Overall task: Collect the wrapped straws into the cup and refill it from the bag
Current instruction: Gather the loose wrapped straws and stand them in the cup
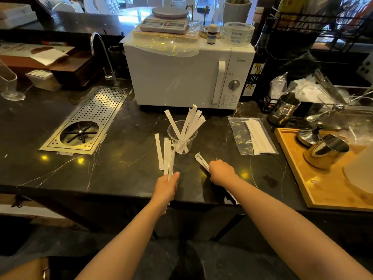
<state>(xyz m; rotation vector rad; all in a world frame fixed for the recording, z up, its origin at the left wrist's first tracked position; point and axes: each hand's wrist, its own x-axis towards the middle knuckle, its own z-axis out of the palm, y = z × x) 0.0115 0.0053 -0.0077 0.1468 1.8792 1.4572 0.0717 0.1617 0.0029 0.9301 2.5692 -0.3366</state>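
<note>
A clear plastic cup [182, 138] stands on the black marble counter in front of the microwave, with several white wrapped straws [191, 122] leaning in it. My left hand [166, 187] grips a few wrapped straws [170, 160] just left of the cup. One more wrapped straw [159, 151] lies flat on the counter beside them. My right hand [221, 172] is closed on wrapped straws [201, 160] right of the cup; their ends stick out on both sides of the fist. A clear zip bag [239, 134] with wrapped straws inside lies flat further right.
A white microwave [181, 77] stands behind the cup. A steel rinser tray [90, 120] is set into the counter at left, with a tap behind it. A wooden tray [314, 188] with steel pitchers sits at right. The counter's front edge runs just under my wrists.
</note>
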